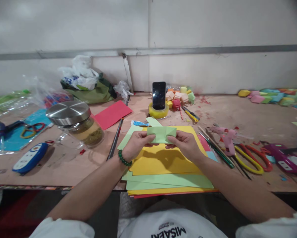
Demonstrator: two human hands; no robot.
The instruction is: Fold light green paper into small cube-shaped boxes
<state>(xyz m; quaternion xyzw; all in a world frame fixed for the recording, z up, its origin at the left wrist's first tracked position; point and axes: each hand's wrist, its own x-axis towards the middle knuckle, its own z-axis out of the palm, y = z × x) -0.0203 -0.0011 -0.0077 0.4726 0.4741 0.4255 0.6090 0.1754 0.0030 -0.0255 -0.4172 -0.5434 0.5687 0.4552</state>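
Note:
A small folded piece of light green paper (161, 135) is stretched between my two hands, above a stack of coloured sheets. My left hand (138, 143), with a green bead bracelet (123, 159) at the wrist, pinches its left end. At the right end, my right hand (184, 144) grips it between thumb and fingers. Creases show across the paper's face. Below lies a yellow sheet (163, 162) on top of the stack, with green sheets (168, 181) sticking out underneath. A green strip (154, 122) lies just behind the held paper.
A phone (159, 96) stands upright in a yellow tape roll (158, 111). Folded paper shapes (179, 97) are heaped beside it. On the right lie a pink glue gun (228, 140), scissors (252, 162) and pencils (216, 148). Leftward are a lidded glass jar (89, 132) and red paper (112, 114).

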